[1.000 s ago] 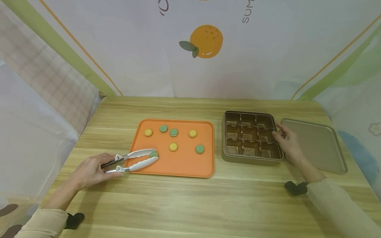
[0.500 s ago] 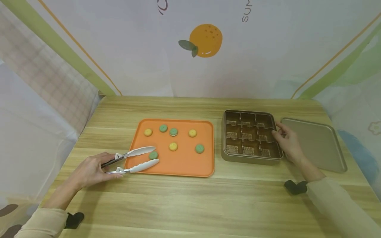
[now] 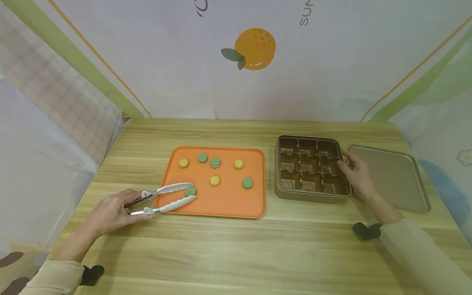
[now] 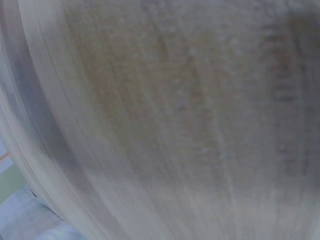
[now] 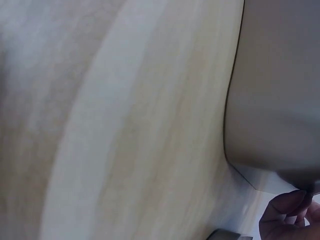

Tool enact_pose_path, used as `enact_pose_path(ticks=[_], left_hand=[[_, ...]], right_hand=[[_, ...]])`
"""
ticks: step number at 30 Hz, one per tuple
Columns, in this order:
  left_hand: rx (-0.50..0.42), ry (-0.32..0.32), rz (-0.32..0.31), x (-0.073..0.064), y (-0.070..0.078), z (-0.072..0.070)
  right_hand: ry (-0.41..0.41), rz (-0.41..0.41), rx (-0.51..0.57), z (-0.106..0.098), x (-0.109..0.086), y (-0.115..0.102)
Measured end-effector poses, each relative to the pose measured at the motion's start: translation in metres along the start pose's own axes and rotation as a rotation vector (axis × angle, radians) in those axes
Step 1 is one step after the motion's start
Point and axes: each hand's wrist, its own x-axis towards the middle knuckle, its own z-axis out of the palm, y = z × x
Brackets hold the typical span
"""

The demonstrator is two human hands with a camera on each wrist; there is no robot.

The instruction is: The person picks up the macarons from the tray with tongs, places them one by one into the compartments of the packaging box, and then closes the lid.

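Towards one o'clock, lettering [image 3: 305,12] begins "SU"; at eight, left hand [image 3: 114,211] grips tongs [image 3: 173,189]; at three, right hand [image 3: 357,176] pinches box [image 3: 313,197].

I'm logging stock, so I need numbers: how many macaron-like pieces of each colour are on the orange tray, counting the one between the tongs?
Green pieces: 4, including the one between the tongs
Yellow pieces: 3
Total: 7
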Motion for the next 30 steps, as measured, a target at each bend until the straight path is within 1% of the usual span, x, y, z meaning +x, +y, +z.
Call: enact_pose_path(ticks=[7,14,23,30], left_hand=[[0.01,0.014,0.006,-0.0004,-0.0006,-0.0003],[-0.011,0.015,0.01,0.0,-0.0009,-0.0003],[-0.013,0.018,0.016,0.0003,-0.0015,-0.0001],[-0.016,0.02,0.027,0.0006,-0.001,-0.0005]], right_hand=[[0.001,-0.004,0.011,0.0001,-0.0008,-0.0021],[0.003,-0.037,0.027,0.0009,-0.0011,-0.0015],[0.001,-0.036,0.039,0.0011,-0.0013,-0.0024],[0.021,-0.043,0.033,0.0022,-0.0006,-0.0017]])
